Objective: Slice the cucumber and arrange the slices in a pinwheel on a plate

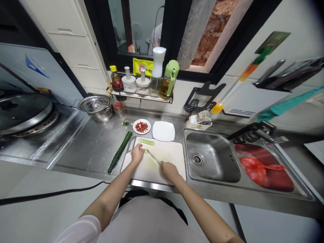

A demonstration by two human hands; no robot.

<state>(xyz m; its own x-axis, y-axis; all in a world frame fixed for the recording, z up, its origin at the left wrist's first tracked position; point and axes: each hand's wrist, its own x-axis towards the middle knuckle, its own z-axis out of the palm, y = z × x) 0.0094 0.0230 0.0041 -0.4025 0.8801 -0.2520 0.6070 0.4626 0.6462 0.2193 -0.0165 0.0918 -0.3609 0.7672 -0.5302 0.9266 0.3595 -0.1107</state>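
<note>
On the white cutting board (167, 158), my right hand (170, 171) grips a knife (154, 158) by its handle, the blade pointing away to the left. My left hand (138, 152) is closed at the board's left side, its fingertips at a cucumber slice (146, 151) by the knife tip. Whether the fingers pinch that slice or only touch it is hard to see. Behind them a row of overlapping cucumber slices (146, 142) lies along the board's far edge. A whole cucumber (119, 152) rests on the steel counter, left of the board.
Behind the board stand a plate of chopped red pieces (141, 127) and a white square plate (163, 131). Cucumber scraps (126, 123) lie nearby. A double sink (212, 158) is at the right, with a red plastic bag (255, 170). A lidded pot (97, 108) stands left, below a condiment shelf (144, 97).
</note>
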